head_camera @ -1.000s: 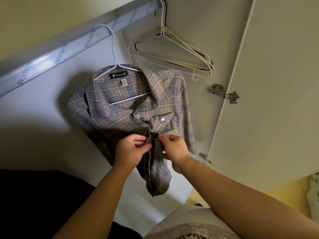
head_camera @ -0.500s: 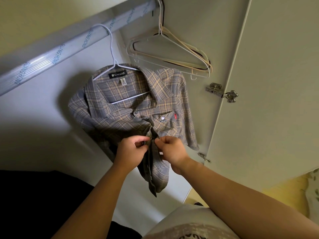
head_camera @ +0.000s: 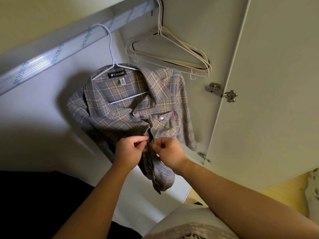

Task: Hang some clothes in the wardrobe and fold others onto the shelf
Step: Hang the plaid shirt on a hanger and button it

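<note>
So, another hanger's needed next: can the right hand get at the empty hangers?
Probably yes: the empty hangers hang bare above the shirt, nothing between, though the right hand is busy pinching it.

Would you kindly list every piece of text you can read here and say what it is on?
"CAESAR": black neck label of the plaid shirt.
"CAESAR": stitched on the chest pocket.
"GUANG HONG": repeated along the hanging rail.
Too small to read: white size tag, red pocket tab.

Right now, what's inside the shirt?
A white hanger: its bar shows through the open neck of the shirt, below the black label. Its shoulder ends are covered by fabric.
</note>
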The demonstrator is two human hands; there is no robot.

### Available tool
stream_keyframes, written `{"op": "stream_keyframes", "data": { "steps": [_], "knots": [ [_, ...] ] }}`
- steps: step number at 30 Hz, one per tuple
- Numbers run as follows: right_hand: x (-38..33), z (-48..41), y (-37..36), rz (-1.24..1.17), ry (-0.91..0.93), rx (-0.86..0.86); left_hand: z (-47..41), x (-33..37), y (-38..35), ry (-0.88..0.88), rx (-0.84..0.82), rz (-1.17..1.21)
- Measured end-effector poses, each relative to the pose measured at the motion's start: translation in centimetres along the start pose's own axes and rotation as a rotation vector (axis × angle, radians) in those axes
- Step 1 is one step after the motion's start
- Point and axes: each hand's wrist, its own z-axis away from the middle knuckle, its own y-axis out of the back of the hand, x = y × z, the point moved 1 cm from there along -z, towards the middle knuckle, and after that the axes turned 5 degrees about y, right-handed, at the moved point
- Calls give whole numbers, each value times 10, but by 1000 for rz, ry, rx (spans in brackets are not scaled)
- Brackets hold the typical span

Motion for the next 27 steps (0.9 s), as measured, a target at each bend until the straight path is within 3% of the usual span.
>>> {"op": "stream_keyframes", "data": {
  "steps": [5,13,27],
  "knots": [
    [0,-1,-1,-2,5,3,1,2,-2,119,-1,177],
    [-5,2,1,-174,-31,-52,-1,2,-1,177,9,260],
    [-6,5,6,-366,-67,-111,1,5,3,299,-117,477]
  ]
}}
